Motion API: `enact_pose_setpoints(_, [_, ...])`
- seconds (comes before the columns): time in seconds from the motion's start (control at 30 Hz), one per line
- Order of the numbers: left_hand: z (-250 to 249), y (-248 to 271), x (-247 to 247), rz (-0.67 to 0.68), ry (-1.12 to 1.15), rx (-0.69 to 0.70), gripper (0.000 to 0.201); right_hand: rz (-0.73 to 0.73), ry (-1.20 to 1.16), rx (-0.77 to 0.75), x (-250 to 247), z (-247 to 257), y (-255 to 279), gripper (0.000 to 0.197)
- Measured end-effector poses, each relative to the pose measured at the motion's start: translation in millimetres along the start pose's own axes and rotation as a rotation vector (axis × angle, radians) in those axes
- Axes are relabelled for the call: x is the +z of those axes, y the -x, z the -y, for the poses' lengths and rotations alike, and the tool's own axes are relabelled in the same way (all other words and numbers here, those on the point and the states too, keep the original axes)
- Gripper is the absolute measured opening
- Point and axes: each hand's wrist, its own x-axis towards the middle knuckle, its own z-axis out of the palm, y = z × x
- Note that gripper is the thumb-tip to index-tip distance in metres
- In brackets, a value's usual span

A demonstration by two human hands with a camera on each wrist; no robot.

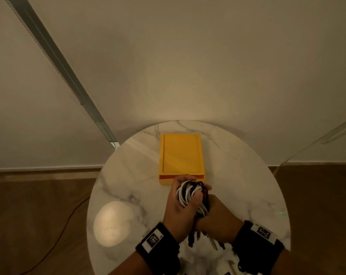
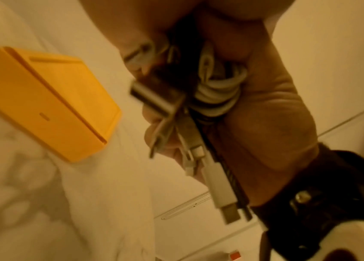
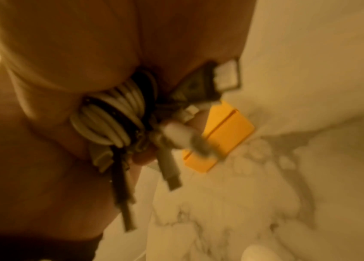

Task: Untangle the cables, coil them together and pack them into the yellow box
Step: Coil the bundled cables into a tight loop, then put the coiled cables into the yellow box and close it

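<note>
A coiled bundle of white and black cables [image 1: 190,192] is held above the marble table, just in front of the yellow box [image 1: 181,153]. My left hand [image 1: 180,193] grips the top of the coil, fingers and thumb wrapped round it. My right hand [image 1: 215,211] grips the lower part of the bundle from the right. Several plug ends [image 1: 198,237] hang below the hands. The box lies flat, its lid slid back a little, leaving a narrow gap at the near end. The wrist views show the coil [image 2: 216,91] [image 3: 107,120] between both hands and the box [image 2: 42,100] [image 3: 228,134] beyond.
The round white marble table [image 1: 128,175] carries the box and shows a bright light reflection [image 1: 112,223] at its left. A thin dark cord [image 1: 59,225] runs over the brown floor at left. A wall stands right behind the table.
</note>
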Motion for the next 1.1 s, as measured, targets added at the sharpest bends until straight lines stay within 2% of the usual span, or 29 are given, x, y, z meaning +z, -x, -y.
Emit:
enact_pose_setpoints(0.07, [6.5, -4.3, -11.2, 0.033, -0.022, -0.026, 0.068, -0.033, -0.01, 0.034, 1.8, -7.7, -6.3, 0.046])
enact_pose_setpoints(0.17, [19.9, -15.0, -35.5, 0.145, -0.083, -0.06, 0.08, -0.049, 0.026, 0.087, -8.3, -17.8, -16.8, 0.026])
enact_pose_setpoints(0.23, [35.9, -27.2, -56.4, 0.099, -0.21, -0.105, 0.081, -0.09, 0.06, 0.115, -22.5, -22.6, -24.1, 0.028])
enact_pose_setpoints(0.3, [55.6, -41.9, -77.9, 0.004, -0.522, -0.086, 0.073, -0.173, 0.063, 0.138, -39.3, -28.6, -31.9, 0.034])
enact_pose_setpoints(0.33, [65.3, -49.8, -89.0, 0.019, -0.781, -0.039, 0.066, -0.22, 0.064, 0.149, -46.9, -31.9, -35.8, 0.036])
enact_pose_setpoints(0.4, [83.2, -64.4, -103.4, 0.183, -1.308, 0.013, 0.049, -0.312, 0.092, 0.189, -61.0, -41.3, -42.0, 0.033])
enact_pose_setpoints(0.47, [97.1, -73.4, -106.9, 0.309, -1.528, -0.018, 0.037, -0.375, 0.128, 0.234, -71.6, -52.1, -44.7, 0.027])
enact_pose_setpoints(0.6, [111.1, -83.9, -104.1, 0.356, -1.623, 0.008, 0.03, -0.391, 0.128, 0.264, -73.7, -66.1, -41.6, 0.025])
enact_pose_setpoints(0.8, [110.5, -86.6, -92.9, 0.313, -1.728, -0.02, 0.021, -0.327, 0.134, 0.261, -68.6, -79.3, -41.2, 0.033])
enact_pose_setpoints(0.97, [108.9, -84.4, -84.7, 0.297, -1.707, -0.109, 0.023, -0.321, 0.164, 0.241, -69.5, -80.7, -46.0, 0.031])
enact_pose_setpoints(1.1, [105.1, -74.3, -82.9, 0.32, -1.689, -0.117, 0.028, -0.323, 0.18, 0.22, -69.9, -77.2, -49.1, 0.028])
